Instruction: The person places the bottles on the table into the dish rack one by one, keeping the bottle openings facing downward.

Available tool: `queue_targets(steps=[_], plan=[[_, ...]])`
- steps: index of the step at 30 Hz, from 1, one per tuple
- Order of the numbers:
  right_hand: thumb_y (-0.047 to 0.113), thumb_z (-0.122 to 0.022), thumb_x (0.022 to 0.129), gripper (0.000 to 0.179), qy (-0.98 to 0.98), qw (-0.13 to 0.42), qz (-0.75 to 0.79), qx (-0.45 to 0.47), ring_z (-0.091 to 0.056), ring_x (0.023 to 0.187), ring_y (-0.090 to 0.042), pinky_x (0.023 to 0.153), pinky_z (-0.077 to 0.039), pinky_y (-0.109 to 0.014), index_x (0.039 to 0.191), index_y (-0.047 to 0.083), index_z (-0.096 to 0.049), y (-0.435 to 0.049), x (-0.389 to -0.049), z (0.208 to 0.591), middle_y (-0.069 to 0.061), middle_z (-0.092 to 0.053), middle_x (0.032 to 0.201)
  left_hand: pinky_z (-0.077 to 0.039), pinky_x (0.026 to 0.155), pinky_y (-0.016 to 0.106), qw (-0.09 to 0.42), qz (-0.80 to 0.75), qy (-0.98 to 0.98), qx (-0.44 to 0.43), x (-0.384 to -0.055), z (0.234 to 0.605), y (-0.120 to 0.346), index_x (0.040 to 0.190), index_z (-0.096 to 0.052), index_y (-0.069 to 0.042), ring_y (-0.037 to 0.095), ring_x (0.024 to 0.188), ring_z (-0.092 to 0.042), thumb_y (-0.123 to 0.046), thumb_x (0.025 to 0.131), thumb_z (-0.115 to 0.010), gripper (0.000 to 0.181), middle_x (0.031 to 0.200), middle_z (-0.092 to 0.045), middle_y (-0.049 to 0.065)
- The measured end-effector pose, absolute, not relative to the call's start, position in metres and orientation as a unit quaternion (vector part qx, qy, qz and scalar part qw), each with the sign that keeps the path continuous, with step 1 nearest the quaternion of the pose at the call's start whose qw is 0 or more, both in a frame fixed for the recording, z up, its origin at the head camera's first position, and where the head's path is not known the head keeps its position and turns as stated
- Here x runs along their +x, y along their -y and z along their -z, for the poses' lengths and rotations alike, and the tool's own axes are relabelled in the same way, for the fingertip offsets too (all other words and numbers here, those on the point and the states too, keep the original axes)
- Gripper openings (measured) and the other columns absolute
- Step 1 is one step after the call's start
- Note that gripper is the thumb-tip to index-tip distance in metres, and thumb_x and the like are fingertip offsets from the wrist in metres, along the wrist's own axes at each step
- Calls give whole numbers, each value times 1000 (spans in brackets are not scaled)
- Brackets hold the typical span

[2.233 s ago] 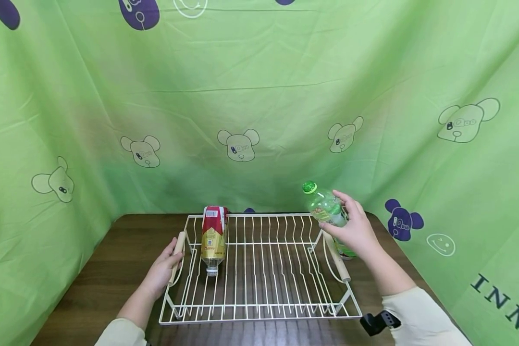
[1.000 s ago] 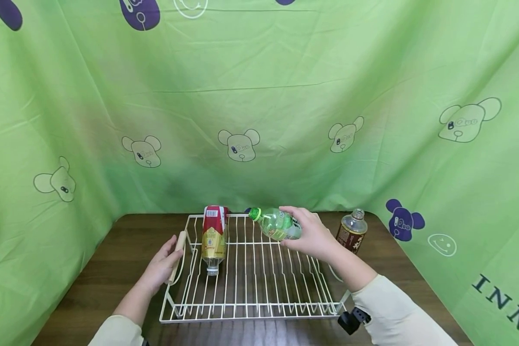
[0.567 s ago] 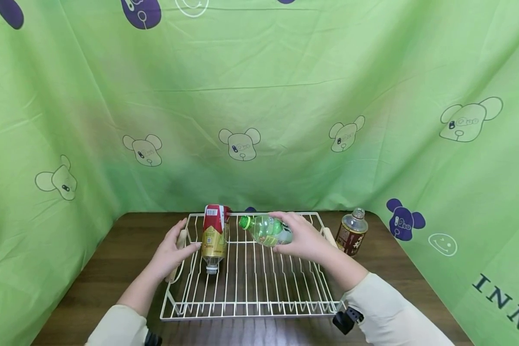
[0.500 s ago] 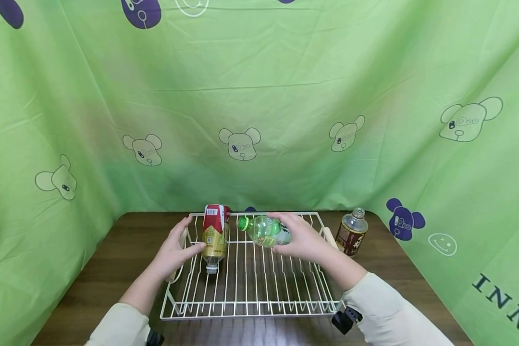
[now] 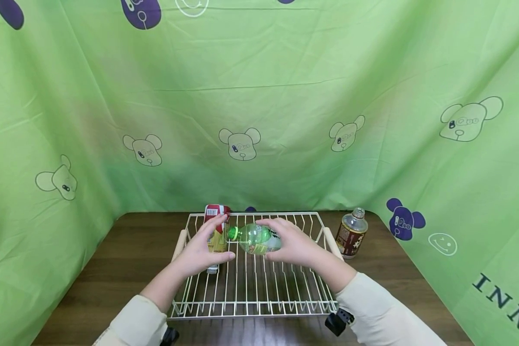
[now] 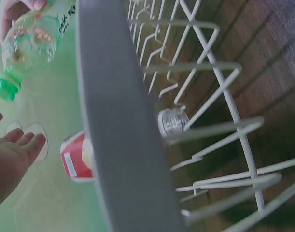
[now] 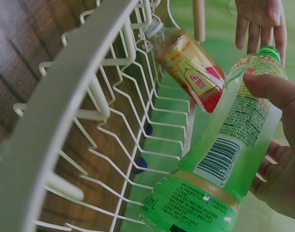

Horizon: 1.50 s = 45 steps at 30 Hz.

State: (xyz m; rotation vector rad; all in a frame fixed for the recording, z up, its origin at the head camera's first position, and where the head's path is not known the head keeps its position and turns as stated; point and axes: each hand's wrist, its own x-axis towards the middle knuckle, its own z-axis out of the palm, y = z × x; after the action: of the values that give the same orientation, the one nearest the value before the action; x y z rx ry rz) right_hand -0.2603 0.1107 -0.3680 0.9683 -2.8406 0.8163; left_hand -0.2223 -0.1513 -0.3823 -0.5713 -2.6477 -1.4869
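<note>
My right hand (image 5: 291, 244) grips a green plastic bottle (image 5: 259, 239) around its body and holds it on its side over the white wire rack (image 5: 259, 303). The green cap points left. In the right wrist view the bottle's label with a barcode (image 7: 218, 159) faces the camera. My left hand (image 5: 201, 252) reaches over the rack's left part, thumb and fingers spread apart, close by the cap and holding nothing. Behind it, partly covered, a red and gold bottle (image 5: 216, 210) lies in the rack with its neck toward me.
A clear bottle with a brown label (image 5: 351, 235) stands upright on the brown table (image 5: 112, 269), right of the rack. Wooden handles (image 5: 331, 241) stick up at the rack's sides. A green printed cloth (image 5: 259, 96) hangs behind and on both sides.
My left hand has let go of the rack's left handle and moved right toward the green bottle. My right hand has brought that bottle from the right side leftward over the rack, tipping it sideways.
</note>
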Motion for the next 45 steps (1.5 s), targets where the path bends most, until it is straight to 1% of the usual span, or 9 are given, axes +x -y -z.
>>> queue_targets(steps=[3, 8, 13, 21, 25, 29, 38, 41, 45], plan=[[23, -85, 69, 80, 911, 11, -259, 320, -54, 98, -19, 73, -47, -30, 141, 22, -50, -108, -259, 369, -9, -60, 125, -31, 114, 57, 21, 489, 848, -202, -223, 384, 143, 150, -37, -9, 40, 142, -33, -19, 78, -82, 86, 157, -29, 20], [24, -85, 68, 80, 911, 4, -251, 327, -55, 104, -21, 79, -48, -35, 141, 21, -50, -103, -256, 369, -9, -60, 127, -38, 109, 57, 21, 473, 857, -202, -222, 384, 134, 144, -45, -13, 34, 134, -43, -21, 74, -85, 81, 149, -42, 13], [24, -86, 68, 80, 909, -7, -248, 336, -55, 105, -22, 80, -49, -36, 140, 21, -51, -100, -255, 371, -10, -59, 128, -42, 105, 54, 26, 453, 866, -211, -222, 385, 130, 137, -49, -8, 29, 125, -50, -21, 72, -86, 76, 136, -52, 10], [24, -84, 69, 78, 903, -18, -245, 352, -54, 106, -22, 80, -48, -37, 140, 20, -51, -96, -253, 370, -9, -59, 127, -46, 98, 46, 20, 449, 868, -210, -222, 386, 129, 131, -52, -10, 25, 115, -54, -21, 71, -87, 70, 129, -54, 9], [24, -84, 70, 76, 902, -17, -240, 358, -54, 102, -20, 79, -47, -36, 139, 20, -52, -95, -251, 368, -7, -60, 123, -47, 94, 43, 17, 447, 869, -210, -222, 388, 129, 127, -54, -11, 23, 111, -54, -21, 70, -87, 66, 124, -55, 8], [24, -84, 70, 76, 903, -19, -236, 358, -54, 100, -19, 79, -47, -35, 139, 19, -52, -93, -250, 366, -6, -60, 122, -47, 94, 43, 18, 444, 871, -211, -222, 389, 129, 124, -55, -13, 22, 110, -54, -22, 70, -88, 64, 122, -56, 7], [25, -83, 69, 78, 905, -22, -219, 363, -54, 100, -18, 77, -47, -35, 140, 19, -51, -92, -252, 369, -7, -60, 124, -47, 97, 49, 24, 446, 870, -207, -222, 393, 129, 123, -56, -14, 25, 114, -56, -22, 70, -87, 62, 123, -59, 7], [25, -83, 70, 78, 906, -26, -218, 363, -54, 100, -19, 77, -47, -35, 140, 19, -51, -92, -252, 369, -7, -60, 125, -47, 96, 48, 26, 444, 872, -204, -222, 393, 129, 123, -56, -14, 25, 114, -56, -22, 71, -87, 61, 122, -60, 6], [26, -84, 70, 79, 906, -29, -221, 361, -55, 104, -21, 80, -47, -38, 141, 19, -49, -93, -252, 369, -8, -59, 127, -47, 96, 47, 31, 443, 873, -203, -221, 394, 129, 123, -57, -14, 24, 113, -56, -22, 71, -86, 60, 121, -60, 6]])
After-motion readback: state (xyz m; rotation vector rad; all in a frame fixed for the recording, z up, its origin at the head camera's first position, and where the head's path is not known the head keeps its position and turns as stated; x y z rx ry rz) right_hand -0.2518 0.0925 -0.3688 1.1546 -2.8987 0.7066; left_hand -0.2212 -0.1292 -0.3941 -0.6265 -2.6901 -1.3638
